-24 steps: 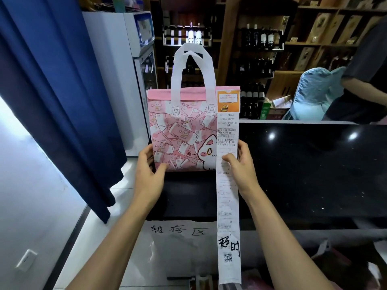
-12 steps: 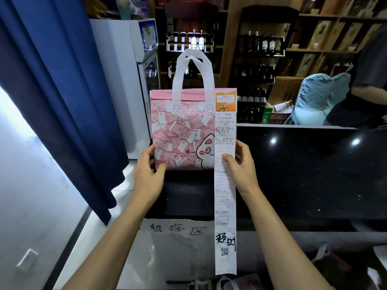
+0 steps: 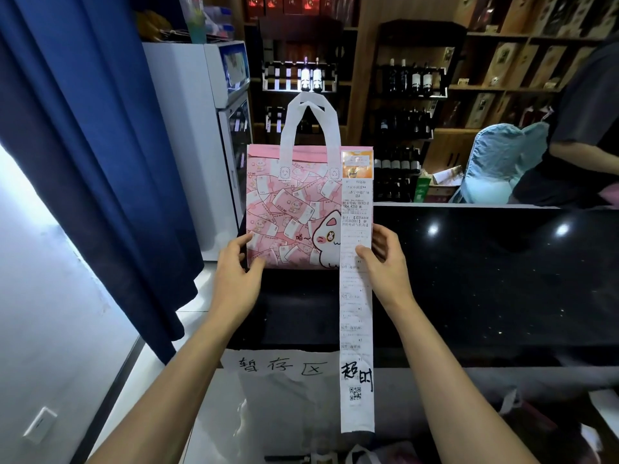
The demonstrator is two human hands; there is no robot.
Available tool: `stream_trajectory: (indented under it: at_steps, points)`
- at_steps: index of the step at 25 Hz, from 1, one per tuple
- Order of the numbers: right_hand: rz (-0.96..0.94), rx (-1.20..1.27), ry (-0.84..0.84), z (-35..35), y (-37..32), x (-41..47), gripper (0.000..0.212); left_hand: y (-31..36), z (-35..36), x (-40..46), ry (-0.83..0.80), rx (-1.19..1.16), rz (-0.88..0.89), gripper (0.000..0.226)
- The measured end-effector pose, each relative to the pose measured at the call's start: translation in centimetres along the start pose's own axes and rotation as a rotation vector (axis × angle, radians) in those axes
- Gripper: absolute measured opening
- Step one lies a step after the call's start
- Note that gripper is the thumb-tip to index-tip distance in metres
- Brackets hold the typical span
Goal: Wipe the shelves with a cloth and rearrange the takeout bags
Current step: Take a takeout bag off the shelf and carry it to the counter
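Observation:
A pink takeout bag (image 3: 294, 209) with a cat print and white handles stands upright on the black glossy counter (image 3: 485, 279). A long white receipt (image 3: 356, 313) hangs from its right side, past the counter's front edge. My left hand (image 3: 236, 272) grips the bag's lower left corner, thumb on the front. My right hand (image 3: 385, 262) holds the bag's lower right edge, thumb pressed on the receipt. No cloth is in view.
A blue curtain (image 3: 93, 145) hangs at the left beside a white fridge (image 3: 197, 135). Wine shelves (image 3: 408, 95) fill the back. A person (image 3: 582, 135) sits behind the counter at right. A handwritten paper sign (image 3: 281, 366) is taped below the counter edge.
The bag has shifted slightly; both hands keep their hold on its lower corners. The view has tilted a little, so the bag sits lower in frame.

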State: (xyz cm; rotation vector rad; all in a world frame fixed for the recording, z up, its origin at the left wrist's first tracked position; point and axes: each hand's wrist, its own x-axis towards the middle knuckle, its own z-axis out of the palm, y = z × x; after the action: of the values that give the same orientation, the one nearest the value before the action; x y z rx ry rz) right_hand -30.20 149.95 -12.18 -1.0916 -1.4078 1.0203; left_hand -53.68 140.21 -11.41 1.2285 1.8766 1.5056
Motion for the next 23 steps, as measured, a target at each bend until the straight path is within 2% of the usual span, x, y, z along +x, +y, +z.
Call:
stream_trajectory:
  at_steps: [6,9,13,17,20,23]
  points:
    - [0.000,-0.019,0.011,-0.1,0.0,0.3,0.047,0.5,-0.1,0.4,-0.035,0.033,-0.012,0.042]
    - [-0.007,-0.066,0.034,-0.4,-0.1,0.1,0.051,1.0,-0.1,0.2,-0.017,0.094,0.041,0.042]
    - [-0.060,-0.286,0.052,-0.9,-0.8,-1.0,0.055,1.7,0.1,-0.7,0.032,0.239,0.169,0.038]
    - [-0.198,-0.567,0.079,-1.5,-1.9,-3.4,0.050,2.5,0.3,-2.2,0.007,0.389,0.246,0.038]
    - [-0.284,-0.636,0.063,-1.3,-2.5,-5.4,0.042,2.7,0.4,-3.6,-0.020,0.462,0.288,0.037]
    - [-0.332,-0.668,-0.030,-0.5,-2.8,-6.9,0.038,2.9,0.4,-5.3,-0.027,0.561,0.307,0.036]
